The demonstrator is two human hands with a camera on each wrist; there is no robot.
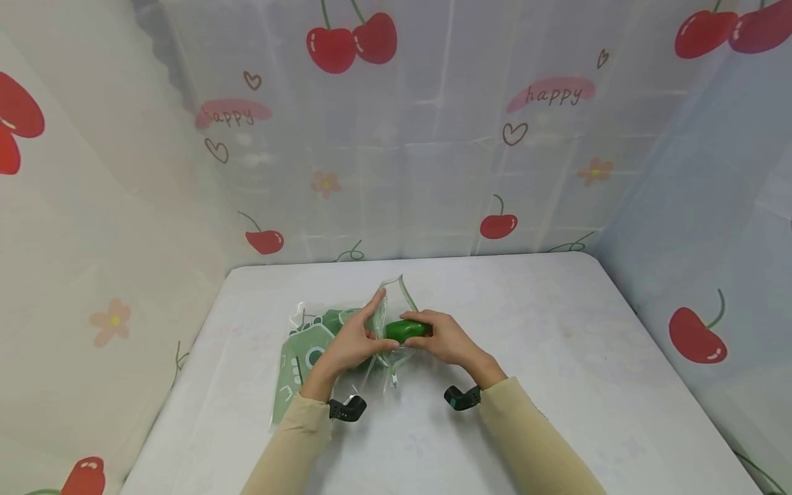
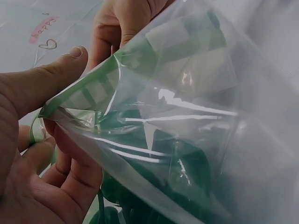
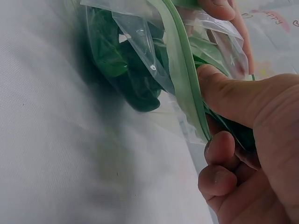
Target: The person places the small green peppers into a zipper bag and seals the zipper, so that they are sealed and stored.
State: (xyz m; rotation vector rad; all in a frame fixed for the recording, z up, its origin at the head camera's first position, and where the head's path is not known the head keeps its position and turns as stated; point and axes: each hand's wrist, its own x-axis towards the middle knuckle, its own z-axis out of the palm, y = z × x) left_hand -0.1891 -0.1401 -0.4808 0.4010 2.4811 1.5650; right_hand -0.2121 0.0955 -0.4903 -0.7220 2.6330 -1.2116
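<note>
A clear zip bag with a green cartoon print lies on the white table, its green-edged mouth raised and turned to the right. My left hand holds the bag at this mouth, the edge passing between thumb and fingers. Inside, dark green glossy peppers show through the plastic. Fingers and thumb of my right hand grip a shiny green pepper lengthwise at the opening. The pepper's left end is at the bag's mouth; its right end is hidden by the hand.
The white table spreads around the bag and both hands. Behind it and at both sides hang curtains printed with cherries, hearts and flowers. A black wrist camera sits on the left wrist, another camera on the right.
</note>
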